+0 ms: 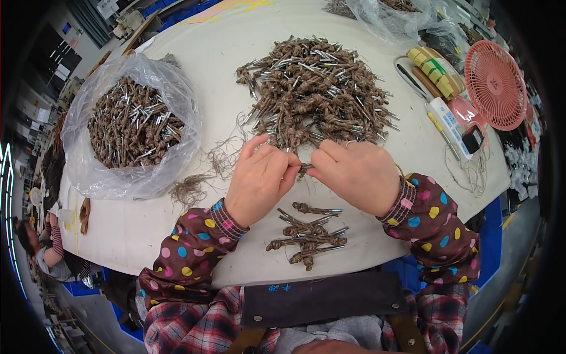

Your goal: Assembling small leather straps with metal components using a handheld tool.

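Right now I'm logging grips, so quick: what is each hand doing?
Left hand: fingers pinched shut on one end of a brown knotted cord.
Right hand: pinched shut on the same cord's other end.

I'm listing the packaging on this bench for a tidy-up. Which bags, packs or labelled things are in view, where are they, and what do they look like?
Clear plastic bag: left of the hands, open, crumpled, full of brown knotted cords with metal tips.
Second clear plastic bag: far edge, right of centre, holding similar cords.
White device with yellow label: right side, long and flat.
Yellow-and-green taped pack: beside the pink fan, oblong.
No screens seen.
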